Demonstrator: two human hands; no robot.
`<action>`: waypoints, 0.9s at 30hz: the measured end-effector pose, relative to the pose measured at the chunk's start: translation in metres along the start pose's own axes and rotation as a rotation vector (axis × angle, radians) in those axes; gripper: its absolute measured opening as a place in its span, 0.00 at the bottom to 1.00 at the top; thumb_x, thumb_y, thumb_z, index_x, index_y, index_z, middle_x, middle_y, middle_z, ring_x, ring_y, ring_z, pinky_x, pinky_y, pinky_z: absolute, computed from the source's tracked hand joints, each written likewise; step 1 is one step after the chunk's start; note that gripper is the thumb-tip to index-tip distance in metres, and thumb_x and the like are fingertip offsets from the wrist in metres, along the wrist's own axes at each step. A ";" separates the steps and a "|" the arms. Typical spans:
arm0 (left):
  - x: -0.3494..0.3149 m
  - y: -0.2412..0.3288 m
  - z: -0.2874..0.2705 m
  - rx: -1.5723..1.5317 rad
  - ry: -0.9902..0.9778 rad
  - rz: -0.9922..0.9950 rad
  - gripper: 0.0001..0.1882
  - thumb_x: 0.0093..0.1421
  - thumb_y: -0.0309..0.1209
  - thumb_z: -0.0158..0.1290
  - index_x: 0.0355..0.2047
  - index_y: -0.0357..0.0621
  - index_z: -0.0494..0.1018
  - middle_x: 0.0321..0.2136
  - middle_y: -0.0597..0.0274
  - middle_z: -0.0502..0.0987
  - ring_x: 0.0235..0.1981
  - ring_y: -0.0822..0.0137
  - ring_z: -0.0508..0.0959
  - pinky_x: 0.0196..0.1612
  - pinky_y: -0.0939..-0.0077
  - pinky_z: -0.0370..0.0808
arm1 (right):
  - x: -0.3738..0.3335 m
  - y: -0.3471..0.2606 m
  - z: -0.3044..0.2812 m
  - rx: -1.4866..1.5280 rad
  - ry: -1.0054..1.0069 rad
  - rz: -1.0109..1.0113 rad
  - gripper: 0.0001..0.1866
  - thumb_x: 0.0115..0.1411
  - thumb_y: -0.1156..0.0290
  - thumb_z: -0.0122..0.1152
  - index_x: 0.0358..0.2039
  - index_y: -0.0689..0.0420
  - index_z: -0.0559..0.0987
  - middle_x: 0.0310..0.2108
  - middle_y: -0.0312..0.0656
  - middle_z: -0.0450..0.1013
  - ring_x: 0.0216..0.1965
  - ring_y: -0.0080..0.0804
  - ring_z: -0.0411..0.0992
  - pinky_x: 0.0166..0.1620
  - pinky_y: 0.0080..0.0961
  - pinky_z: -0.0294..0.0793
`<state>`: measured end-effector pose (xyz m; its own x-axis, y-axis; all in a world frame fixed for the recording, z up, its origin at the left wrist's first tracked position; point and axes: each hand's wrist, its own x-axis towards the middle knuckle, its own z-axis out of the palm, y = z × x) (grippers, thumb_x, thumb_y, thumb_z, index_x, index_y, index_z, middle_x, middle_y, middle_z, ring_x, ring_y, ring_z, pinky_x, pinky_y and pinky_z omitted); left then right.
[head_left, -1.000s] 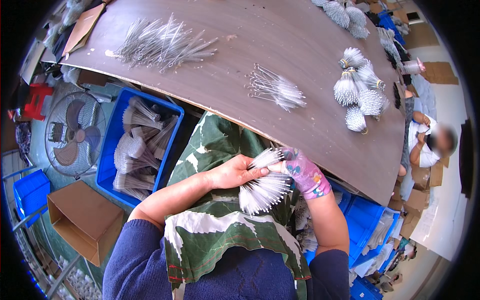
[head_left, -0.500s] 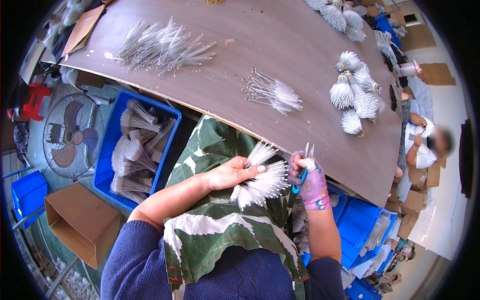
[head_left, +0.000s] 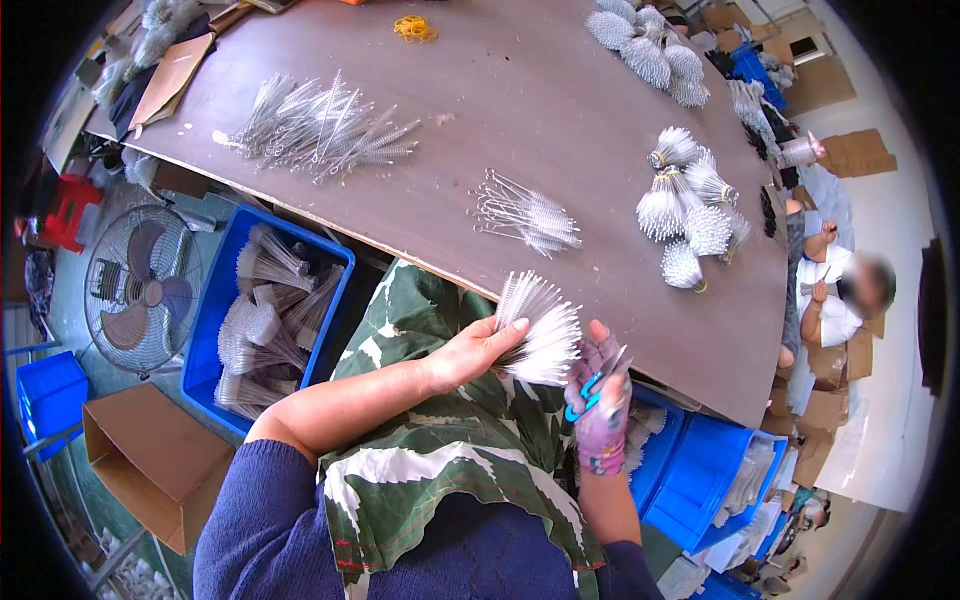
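My left hand (head_left: 470, 352) is closed around the wire ends of a fanned bunch of straw brushes (head_left: 545, 338), white bristles spreading to the right, just off the table's near edge. Beside the bristle tips, my right hand (head_left: 604, 425), in a pink-purple patterned fingerless glove, holds scissors with blue handles (head_left: 585, 398). Its fingers are partly raised, and the blades point up and to the right. A small loose pile of straw brushes (head_left: 528, 213) lies on the table (head_left: 440, 160) in front of me. Further left is a larger loose pile of brushes (head_left: 325, 130).
Banded brush bundles (head_left: 690, 210) stand at the table's right, with more bundles (head_left: 650, 55) behind. Yellow rubber bands (head_left: 415, 29) lie at the far side. Blue crates flank me, left (head_left: 345, 290) and right (head_left: 705, 470). A fan (head_left: 150, 290) and open carton (head_left: 150, 450) are left; another person (head_left: 830, 290) sits right.
The brush bunch has drawn together and been raised slightly toward the table. My right hand has dropped lower, its fingers loosening around the scissors, whose blades have tilted. The view has shifted slightly.
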<state>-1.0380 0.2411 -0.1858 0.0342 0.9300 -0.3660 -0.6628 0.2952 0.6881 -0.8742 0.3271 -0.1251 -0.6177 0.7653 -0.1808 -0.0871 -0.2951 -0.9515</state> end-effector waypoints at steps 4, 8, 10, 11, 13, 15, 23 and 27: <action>0.007 0.006 0.019 0.023 -0.032 0.091 0.27 0.63 0.49 0.40 0.53 0.41 0.59 0.34 0.69 0.72 0.34 0.80 0.69 0.36 0.85 0.67 | 0.001 0.012 0.000 -0.200 0.045 -0.173 0.46 0.48 0.50 0.63 0.59 0.63 0.54 0.45 0.39 0.66 0.34 0.23 0.65 0.32 0.18 0.61; 0.016 0.006 0.031 0.394 -0.178 0.419 0.40 0.55 0.24 0.50 0.61 0.39 0.38 0.55 0.49 0.55 0.58 0.61 0.57 0.57 0.68 0.56 | 0.021 0.006 0.005 -0.081 0.041 -0.157 0.49 0.43 0.63 0.71 0.59 0.63 0.51 0.51 0.41 0.62 0.50 0.30 0.63 0.53 0.28 0.63; 0.013 -0.003 0.049 0.903 -0.027 0.684 0.42 0.52 0.24 0.51 0.59 0.32 0.37 0.55 0.39 0.53 0.58 0.53 0.56 0.57 0.66 0.56 | 0.029 0.004 0.017 -0.252 0.068 -0.207 0.50 0.40 0.70 0.72 0.59 0.63 0.50 0.49 0.41 0.63 0.49 0.28 0.63 0.52 0.27 0.63; 0.011 -0.004 0.058 1.260 0.084 0.833 0.42 0.51 0.23 0.50 0.59 0.30 0.35 0.55 0.36 0.52 0.57 0.51 0.57 0.57 0.66 0.58 | 0.034 0.012 0.014 -0.416 0.131 -0.264 0.48 0.41 0.76 0.70 0.59 0.62 0.50 0.46 0.40 0.64 0.46 0.25 0.65 0.49 0.24 0.66; 0.017 -0.002 0.060 1.207 0.109 0.751 0.45 0.49 0.22 0.51 0.59 0.29 0.32 0.55 0.34 0.51 0.54 0.48 0.61 0.56 0.65 0.59 | 0.042 0.007 0.024 -0.340 0.289 -0.158 0.37 0.46 0.77 0.66 0.56 0.63 0.58 0.43 0.39 0.68 0.42 0.24 0.68 0.44 0.22 0.69; 0.011 0.007 0.058 0.783 0.027 0.509 0.48 0.48 0.22 0.52 0.59 0.31 0.30 0.54 0.35 0.53 0.50 0.50 0.65 0.53 0.67 0.63 | 0.046 0.003 0.012 -0.199 0.309 -0.042 0.31 0.48 0.76 0.64 0.53 0.63 0.63 0.41 0.38 0.70 0.40 0.24 0.69 0.43 0.21 0.70; 0.014 -0.002 0.031 -0.018 -0.224 0.029 0.17 0.60 0.32 0.49 0.45 0.35 0.60 0.30 0.61 0.74 0.32 0.74 0.73 0.40 0.78 0.70 | 0.040 0.003 -0.018 0.054 -0.040 0.127 0.34 0.53 0.53 0.58 0.54 0.63 0.64 0.48 0.47 0.68 0.37 0.27 0.71 0.33 0.20 0.71; 0.021 -0.012 0.028 0.112 -0.243 0.120 0.15 0.59 0.32 0.50 0.41 0.34 0.63 0.30 0.61 0.75 0.32 0.75 0.73 0.39 0.79 0.71 | 0.040 0.005 -0.034 -0.083 -0.081 0.226 0.37 0.52 0.47 0.56 0.54 0.63 0.63 0.49 0.47 0.67 0.44 0.31 0.69 0.44 0.25 0.71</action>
<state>-1.0084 0.2637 -0.1836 0.1481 0.9809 -0.1263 -0.5867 0.1900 0.7872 -0.8726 0.3759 -0.1456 -0.6750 0.6360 -0.3741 0.1230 -0.4030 -0.9069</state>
